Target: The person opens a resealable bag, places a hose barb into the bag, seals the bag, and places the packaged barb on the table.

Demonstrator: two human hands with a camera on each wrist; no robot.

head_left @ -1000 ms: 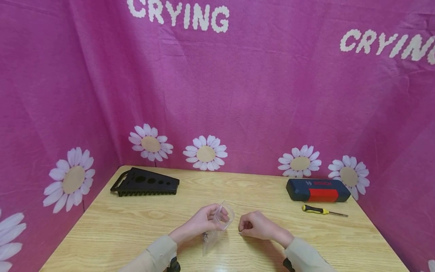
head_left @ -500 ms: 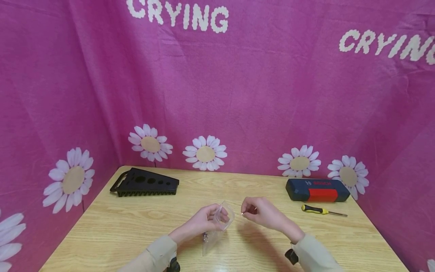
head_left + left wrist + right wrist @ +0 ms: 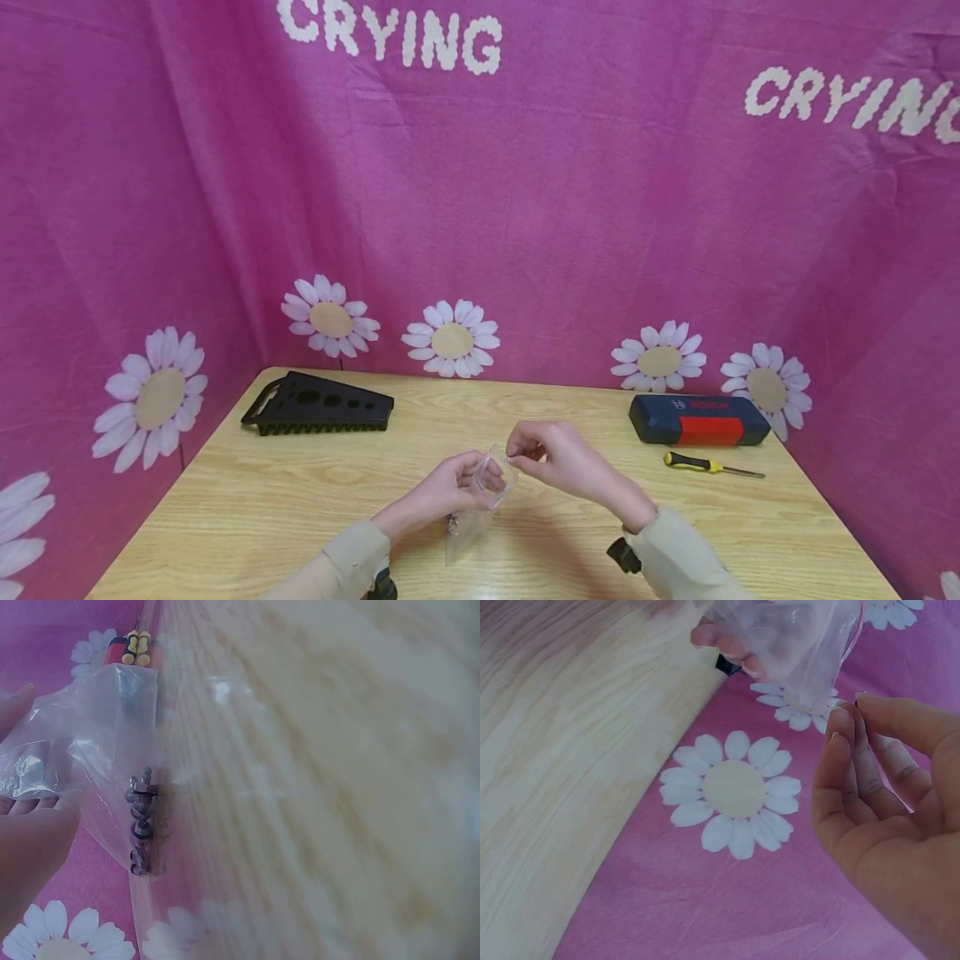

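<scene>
My left hand (image 3: 442,490) holds a clear plastic bag (image 3: 467,533) with its mouth spread wide around the fingers. Several small, shiny metal fasteners (image 3: 141,825) lie bunched in the bottom of the bag, close over the table in the left wrist view. At the bag's mouth, my right hand (image 3: 562,462) pinches a tiny metal piece between thumb and index finger. Most of that piece is hidden by the fingertips (image 3: 845,712), so I cannot tell its exact kind. In the right wrist view, the bag (image 3: 810,645) is just beyond those fingertips.
A black wrench rack (image 3: 318,404) lies at the table's back left. Over at the back right is a dark blue and red Bosch case (image 3: 701,419), with a yellow and black screwdriver (image 3: 712,465) in front of it. Pink flowered cloth (image 3: 555,250) hangs behind the wooden table (image 3: 300,500).
My right hand has risen from the table with the tiny metal piece and moved left to the bag's mouth. The left hand and bag have stayed nearly still.
</scene>
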